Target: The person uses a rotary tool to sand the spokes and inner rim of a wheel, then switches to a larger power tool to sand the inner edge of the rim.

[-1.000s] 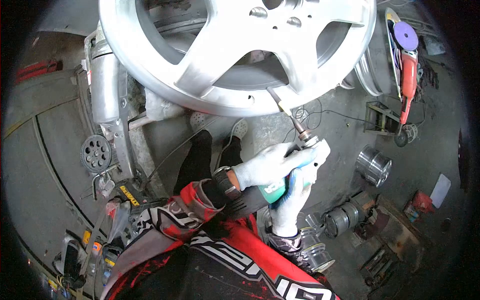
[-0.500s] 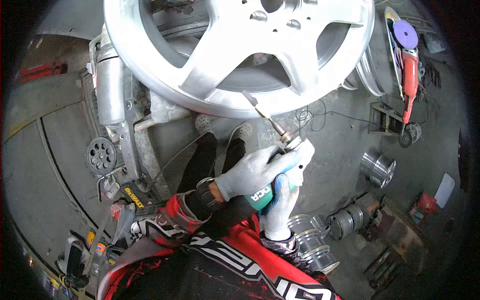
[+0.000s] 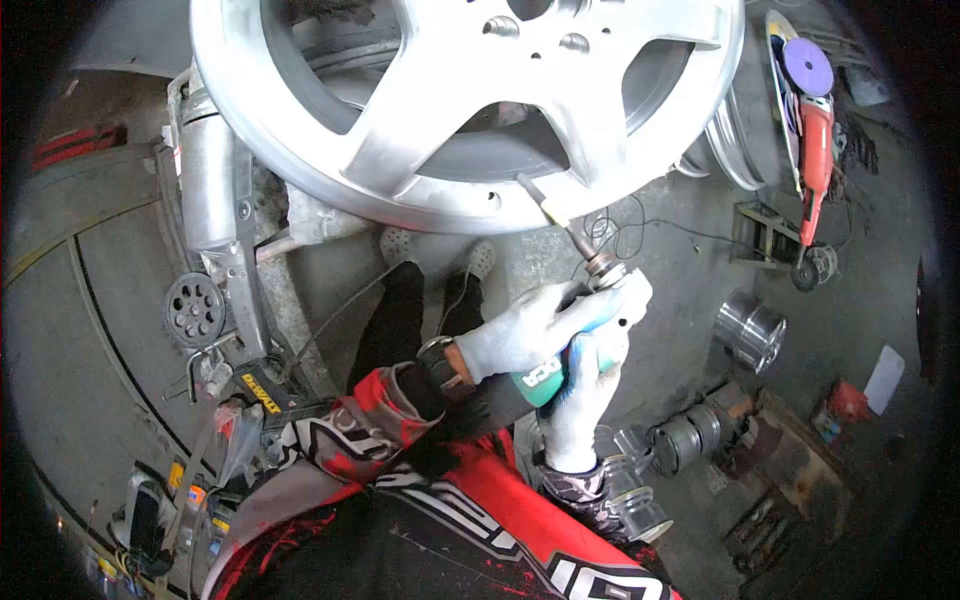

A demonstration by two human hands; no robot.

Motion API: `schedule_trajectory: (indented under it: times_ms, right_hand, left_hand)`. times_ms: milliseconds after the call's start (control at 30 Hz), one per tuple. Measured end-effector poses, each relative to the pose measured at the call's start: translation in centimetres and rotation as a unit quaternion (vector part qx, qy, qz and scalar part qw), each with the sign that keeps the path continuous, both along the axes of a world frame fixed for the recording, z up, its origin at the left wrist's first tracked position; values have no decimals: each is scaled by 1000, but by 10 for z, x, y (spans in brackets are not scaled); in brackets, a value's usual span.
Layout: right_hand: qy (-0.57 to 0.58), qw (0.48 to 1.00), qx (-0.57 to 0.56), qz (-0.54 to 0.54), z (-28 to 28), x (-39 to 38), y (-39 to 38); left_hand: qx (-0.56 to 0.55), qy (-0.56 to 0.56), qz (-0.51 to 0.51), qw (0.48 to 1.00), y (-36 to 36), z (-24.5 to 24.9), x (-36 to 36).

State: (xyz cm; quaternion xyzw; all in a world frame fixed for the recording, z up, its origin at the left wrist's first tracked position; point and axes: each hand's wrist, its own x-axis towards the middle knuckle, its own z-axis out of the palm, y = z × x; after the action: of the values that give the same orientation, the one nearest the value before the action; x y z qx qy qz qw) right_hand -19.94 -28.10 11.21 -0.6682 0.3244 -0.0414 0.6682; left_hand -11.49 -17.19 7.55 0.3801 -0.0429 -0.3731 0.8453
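Observation:
A silver alloy wheel rim (image 3: pixel 385 165) fills the top of the view, its spokes facing up. My left hand (image 3: pixel 518 332), in a whitish glove, wraps around the front of a green and pale die grinder (image 3: pixel 541 384) marked DCA. Gripping the same tool from below is my right hand (image 3: pixel 582 405), its glove stained blue at the thumb. From the grinder's collet a shaft bit (image 3: pixel 580 240) points up and left. The tip of the bit overlaps the rim's lower edge, just right of the valve hole (image 3: pixel 493 203).
A red polisher (image 3: pixel 817 150) with a purple pad hangs at right. Below it stand a metal stool (image 3: pixel 765 240) and a polished wheel barrel (image 3: pixel 750 332). On the left are a silver cylinder (image 3: pixel 208 185), a perforated disc (image 3: pixel 194 308) and a DEWALT case (image 3: pixel 262 393). A cable (image 3: pixel 690 234) crosses the floor.
Both hands and the grinder have shifted right relative to the rim, the bit tip sliding along its lower edge. The valve hole now shows. The whole view has moved slightly.

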Motion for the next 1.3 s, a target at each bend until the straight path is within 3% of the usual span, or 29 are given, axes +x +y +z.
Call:
schedule_trajectory:
  times_ms: [67,167,233,367,433,567,633,867,933,1000,1067,1100,1300]
  right_hand:
    - [2,1000,-8,5,3,1,3]
    - [-3,999,41,-11,6,5,-2]
    - [-23,999,16,-22,4,9,-7]
    - [-18,999,23,-34,3,7,-2]
    - [-13,998,55,-23,3,4,4]
    - [3,997,82,-4,9,6,0]
    - [1,997,78,-16,11,9,0]
    - [-12,998,55,10,6,2,11]
    - [-18,998,58,23,7,2,14]
    - [-1,998,64,25,12,6,15]
    - [4,998,52,24,15,9,10]
    - [9,999,41,25,16,11,6]
    - [10,998,55,-21,17,23,-20]
  left_hand:
    - [33,-28,21,999,2,0,-2]
    - [-21,7,18,1000,-5,7,6]
    - [81,0,-73,994,-9,10,17]
    - [112,-1,-73,991,-5,14,13]
    - [59,0,14,998,0,14,6]
    - [108,-21,14,994,5,17,5]
    - [151,24,-86,985,-1,14,13]
    - [61,57,-7,997,9,10,-4]
    - [127,-9,31,991,18,18,-4]
    - [125,-32,49,990,19,23,-7]
    - [240,-159,67,955,12,15,-13]
    - [238,-158,66,956,9,15,-11]
    - [116,43,-62,990,-24,13,23]
